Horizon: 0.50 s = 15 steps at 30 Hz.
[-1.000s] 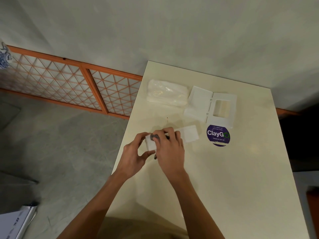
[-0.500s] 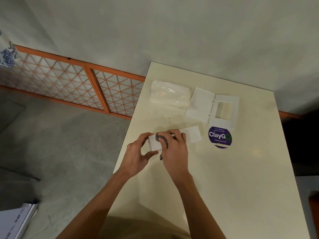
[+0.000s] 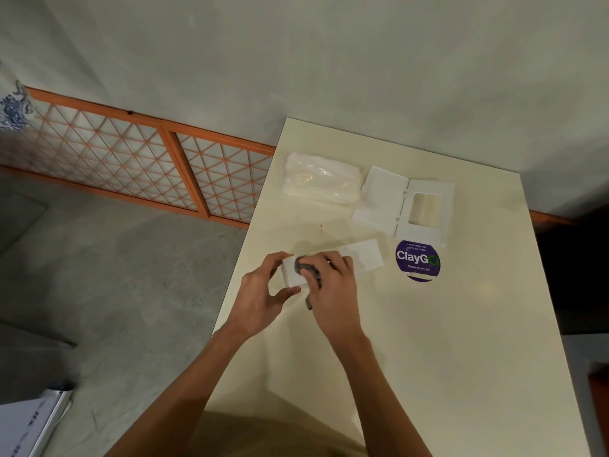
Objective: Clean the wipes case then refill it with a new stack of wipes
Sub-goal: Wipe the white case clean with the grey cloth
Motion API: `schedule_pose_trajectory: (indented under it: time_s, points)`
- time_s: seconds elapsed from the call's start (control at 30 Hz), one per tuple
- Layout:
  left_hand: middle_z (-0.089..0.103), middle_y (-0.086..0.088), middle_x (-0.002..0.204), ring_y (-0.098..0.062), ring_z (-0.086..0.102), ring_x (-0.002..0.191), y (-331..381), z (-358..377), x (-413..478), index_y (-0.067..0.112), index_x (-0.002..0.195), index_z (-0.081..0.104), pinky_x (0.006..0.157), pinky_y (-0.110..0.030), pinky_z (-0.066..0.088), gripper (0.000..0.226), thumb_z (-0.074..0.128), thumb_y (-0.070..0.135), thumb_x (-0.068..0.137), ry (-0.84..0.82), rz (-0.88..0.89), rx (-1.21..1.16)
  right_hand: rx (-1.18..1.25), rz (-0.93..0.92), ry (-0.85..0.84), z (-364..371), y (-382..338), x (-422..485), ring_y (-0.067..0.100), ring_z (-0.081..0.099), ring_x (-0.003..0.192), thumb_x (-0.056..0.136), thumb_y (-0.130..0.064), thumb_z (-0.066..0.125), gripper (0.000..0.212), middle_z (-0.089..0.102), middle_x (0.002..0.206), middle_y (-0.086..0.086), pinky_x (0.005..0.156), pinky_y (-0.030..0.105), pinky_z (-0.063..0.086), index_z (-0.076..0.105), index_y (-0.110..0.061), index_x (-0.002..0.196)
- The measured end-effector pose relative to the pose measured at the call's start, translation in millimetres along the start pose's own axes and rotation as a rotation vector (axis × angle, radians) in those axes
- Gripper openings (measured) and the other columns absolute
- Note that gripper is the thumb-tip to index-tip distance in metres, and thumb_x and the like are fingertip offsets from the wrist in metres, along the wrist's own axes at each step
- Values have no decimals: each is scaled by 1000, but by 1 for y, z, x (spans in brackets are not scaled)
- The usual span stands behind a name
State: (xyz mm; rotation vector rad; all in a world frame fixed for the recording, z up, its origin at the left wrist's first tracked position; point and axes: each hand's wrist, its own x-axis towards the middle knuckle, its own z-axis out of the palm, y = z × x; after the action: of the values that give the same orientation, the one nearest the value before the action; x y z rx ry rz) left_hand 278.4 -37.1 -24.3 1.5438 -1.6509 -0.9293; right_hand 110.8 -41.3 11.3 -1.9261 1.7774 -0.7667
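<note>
With the left hand (image 3: 260,291) gripping the near end of the white case base (image 3: 362,258) on the surface (image 3: 428,341) and the right hand (image 3: 333,285) pinching a grey cloth (image 3: 304,267) inside it, brace the base firmly and rub into every corner.

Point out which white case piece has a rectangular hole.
The far lid panel above the purple sticker; the flap beside it and the held tray have none.
</note>
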Motion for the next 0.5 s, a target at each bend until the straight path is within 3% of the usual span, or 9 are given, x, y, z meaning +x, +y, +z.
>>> schedule_pose_trajectory:
  time_s: [0.1, 0.17, 0.37, 0.5]
  points:
    - [65, 33, 117, -7, 70, 112, 0, 1, 0, 28, 138, 52, 95, -24, 55, 67, 88, 13, 83, -7, 14, -1, 24, -88, -104, 7, -14, -10, 14, 44, 105, 105, -16, 61, 20, 59, 116, -9, 89, 23, 43, 75, -26, 114]
    - [67, 27, 120, -7, 69, 115, -1, 1, -1, 26, 139, 52, 96, -23, 55, 67, 89, 16, 83, 0, 18, 2, 27, -96, -126, 4, -10, -8, 14, 44, 105, 105, -17, 61, 21, 58, 116, -10, 89, 20, 42, 76, -28, 114]
    - [67, 17, 127, -7, 65, 113, -1, 3, 1, 24, 140, 53, 99, -24, 53, 67, 89, 21, 84, 1, 15, 3, -16, 94, 3, -15, 21, -2, 14, 42, 104, 104, -13, 63, 21, 60, 115, -12, 88, 24, 40, 77, -27, 111]
    - [68, 18, 127, -6, 67, 118, -2, 2, 2, 24, 141, 52, 101, -21, 52, 67, 89, 23, 85, -1, 14, -1, -9, 4, -12, 1, -1, -12, 16, 43, 104, 105, -11, 62, 23, 60, 117, -7, 89, 25, 43, 77, -24, 115]
